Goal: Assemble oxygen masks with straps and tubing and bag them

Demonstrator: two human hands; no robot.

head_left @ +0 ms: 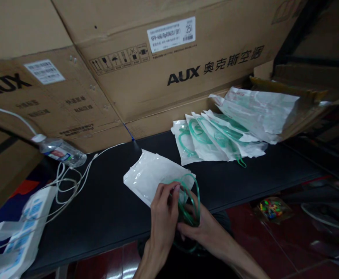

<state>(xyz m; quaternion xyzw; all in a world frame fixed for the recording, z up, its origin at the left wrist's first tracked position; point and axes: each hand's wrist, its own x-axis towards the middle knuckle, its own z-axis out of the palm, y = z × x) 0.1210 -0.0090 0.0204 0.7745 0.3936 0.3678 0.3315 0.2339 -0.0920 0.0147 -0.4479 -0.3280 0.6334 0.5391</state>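
Loops of thin green tubing (197, 193) are gathered between my two hands, close to the bench's front edge. My left hand (165, 203) pinches part of the tubing between thumb and fingertips. Wrapped around the coil from the right is my right hand (195, 223), its thumb lying over the lower loops. Just beyond my hands a white plastic pouch (154, 170) lies flat on the black bench, partly covered by my fingers. To the right, several white pouches (208, 139) with green tubing inside overlap in a row.
Large cardboard boxes (146, 85) wall off the back. More pouches (259, 108) rest at an open carton (305, 104) on the right. At left are a plastic bottle (63, 151), white cables (76, 186) and a power strip (31, 228). A container of colourful bits (271, 208) sits below right.
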